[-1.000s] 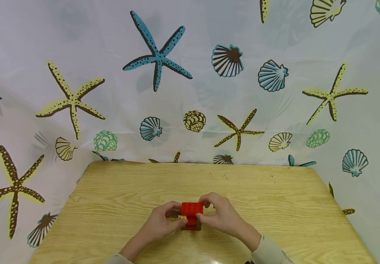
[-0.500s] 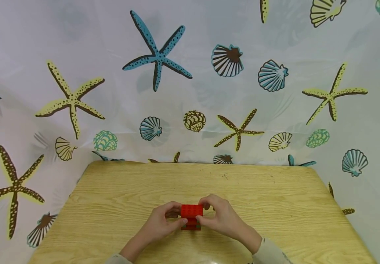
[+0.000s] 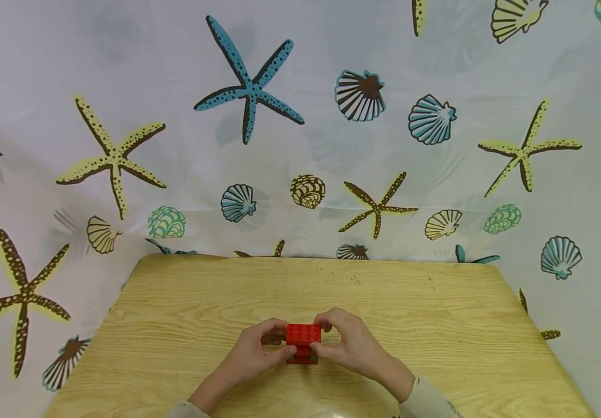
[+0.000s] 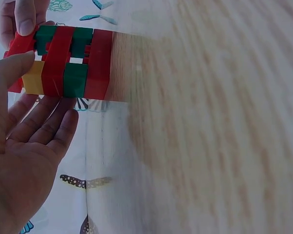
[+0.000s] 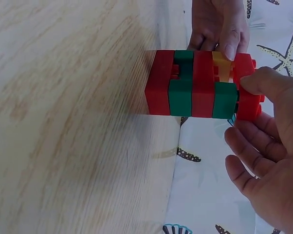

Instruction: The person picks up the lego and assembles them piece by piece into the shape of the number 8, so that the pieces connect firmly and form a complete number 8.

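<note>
A stack of toy building bricks (image 5: 203,87) stands upright on the table. From the bottom it runs red brick (image 4: 98,66), green pair, red brick (image 4: 57,61), then a yellow brick (image 4: 33,78) beside a green brick (image 5: 225,100). Another red brick (image 3: 303,334) with studs up caps it, with a thin dark gap under its edge in the right wrist view. My left hand (image 3: 258,350) pinches the top from the left, thumb at the yellow and top red bricks. From the right, my right hand (image 3: 351,343) pinches the top red brick between thumb and fingers.
The wood-grain table (image 3: 216,290) extends around the stack on all sides. A white curtain (image 3: 305,139) printed with starfish and shells hangs behind the table and along both sides.
The top red brick has come down slightly with my right hand, and the yellow brick is now hidden from the head view. In the last half second almost nothing has moved.
</note>
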Tool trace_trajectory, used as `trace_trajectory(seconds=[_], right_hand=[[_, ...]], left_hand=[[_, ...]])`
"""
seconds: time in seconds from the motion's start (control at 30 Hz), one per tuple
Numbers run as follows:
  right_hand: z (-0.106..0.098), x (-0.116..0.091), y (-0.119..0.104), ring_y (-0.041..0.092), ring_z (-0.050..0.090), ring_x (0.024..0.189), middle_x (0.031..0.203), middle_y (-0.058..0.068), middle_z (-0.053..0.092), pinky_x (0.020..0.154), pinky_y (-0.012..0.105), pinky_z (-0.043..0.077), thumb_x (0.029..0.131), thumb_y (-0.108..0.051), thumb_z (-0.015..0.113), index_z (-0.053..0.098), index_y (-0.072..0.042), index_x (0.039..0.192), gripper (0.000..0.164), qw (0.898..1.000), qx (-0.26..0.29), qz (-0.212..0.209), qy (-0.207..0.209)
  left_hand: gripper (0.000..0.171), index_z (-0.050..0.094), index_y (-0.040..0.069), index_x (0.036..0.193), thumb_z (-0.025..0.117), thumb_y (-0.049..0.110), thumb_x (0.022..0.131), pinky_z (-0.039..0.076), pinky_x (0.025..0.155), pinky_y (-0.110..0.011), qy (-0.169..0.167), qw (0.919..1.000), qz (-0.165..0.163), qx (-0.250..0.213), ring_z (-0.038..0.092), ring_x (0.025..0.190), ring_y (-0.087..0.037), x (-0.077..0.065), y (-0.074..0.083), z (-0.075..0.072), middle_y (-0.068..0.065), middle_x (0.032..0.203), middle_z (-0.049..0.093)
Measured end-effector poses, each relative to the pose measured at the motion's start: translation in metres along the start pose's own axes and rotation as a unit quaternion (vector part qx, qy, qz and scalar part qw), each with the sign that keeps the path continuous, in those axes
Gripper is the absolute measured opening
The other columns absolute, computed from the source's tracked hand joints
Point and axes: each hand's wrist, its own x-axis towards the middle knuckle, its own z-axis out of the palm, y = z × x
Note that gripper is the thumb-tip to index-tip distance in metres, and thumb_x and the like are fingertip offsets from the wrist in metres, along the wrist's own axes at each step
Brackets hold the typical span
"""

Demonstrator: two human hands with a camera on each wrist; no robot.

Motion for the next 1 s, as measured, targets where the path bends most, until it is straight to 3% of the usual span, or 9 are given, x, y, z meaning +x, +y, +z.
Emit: trace_trajectory(seconds=[0.2,0.47,0.77,1.0], right_hand=[[-0.0020,0.0020,0.0006,0.005,0.057,0.089,0.096,-0.007,0.067,0.078,0.033,0.058,0.090,-0.020,0.085,0.071,-0.017,0.108,0.023,1.000,-0.011,-0.008,-0.002],[-0.0061,0.0044,-0.0008,0.005,0.058,0.089,0.096,-0.007,0.069,0.080,0.036,0.059,0.091,-0.021,0.084,0.073,-0.017,0.108,0.021,1.000,-0.009,0.006,-0.020],[-0.0086,0.0057,-0.0011,0.008,0.060,0.089,0.098,-0.007,0.070,0.079,0.030,0.057,0.093,-0.023,0.082,0.074,-0.018,0.108,0.018,0.999,0.006,0.024,-0.037],[-0.0081,0.0052,-0.0013,0.016,0.064,0.090,0.099,-0.006,0.071,0.079,0.032,0.058,0.094,-0.022,0.081,0.075,-0.017,0.109,0.017,0.999,0.013,0.028,-0.038]], left_hand=[[0.036,0.069,0.018,0.126,0.080,0.035,0.096,0.061,0.097,-0.039,-0.003,0.9996,-0.028,0.010,0.073,0.106,-0.015,0.0000,0.0037,-0.0023,0.000,0.115,0.077],[0.034,0.069,0.015,0.125,0.079,0.033,0.097,0.062,0.095,-0.041,0.000,0.9999,-0.010,0.014,0.074,0.105,-0.016,0.0005,0.0007,-0.0011,-0.004,0.116,0.078],[0.038,0.068,0.017,0.129,0.078,0.037,0.097,0.061,0.096,-0.042,-0.005,0.9997,-0.010,0.022,0.074,0.109,-0.019,0.0006,0.0015,-0.0018,-0.003,0.119,0.077],[0.031,0.067,0.021,0.130,0.072,0.033,0.102,0.060,0.096,-0.035,0.013,0.9996,0.007,0.025,0.075,0.108,-0.019,0.0027,0.0090,-0.0024,-0.002,0.116,0.078]])
